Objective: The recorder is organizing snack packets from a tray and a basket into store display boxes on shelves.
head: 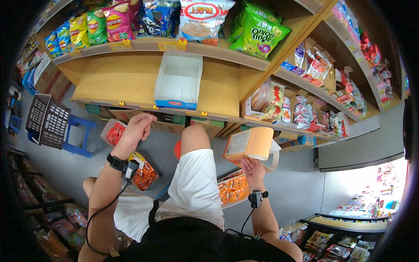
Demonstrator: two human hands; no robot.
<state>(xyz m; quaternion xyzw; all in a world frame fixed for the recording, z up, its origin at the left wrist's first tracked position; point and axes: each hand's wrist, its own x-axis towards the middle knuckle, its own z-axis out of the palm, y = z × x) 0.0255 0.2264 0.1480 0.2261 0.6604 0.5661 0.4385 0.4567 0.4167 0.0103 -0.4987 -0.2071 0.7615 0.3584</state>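
My right hand (252, 168) supports an orange cardboard box (253, 142) from below, its fingers under the near edge. Small print covers one panel of the box, and a pale flap hangs loose at its right. My left hand (139, 127) is raised before the lower shelf's edge with fingers curled together; I see nothing in it. On that wooden shelf (121, 78) stands a white open-topped carton (178, 78) with a blue front, its bare inner bottom visible. Below my left hand on the floor are a carton of red packets (115, 132) and a box of orange-red packets (144, 173).
A tray of orange packets (234, 188) lies beside my right knee. Chip bags (204, 21) line the shelf above. To the left, a dark plastic basket (49, 119) rests by a blue stool (78, 136). Boxed snacks (302, 111) fill the shelves at right.
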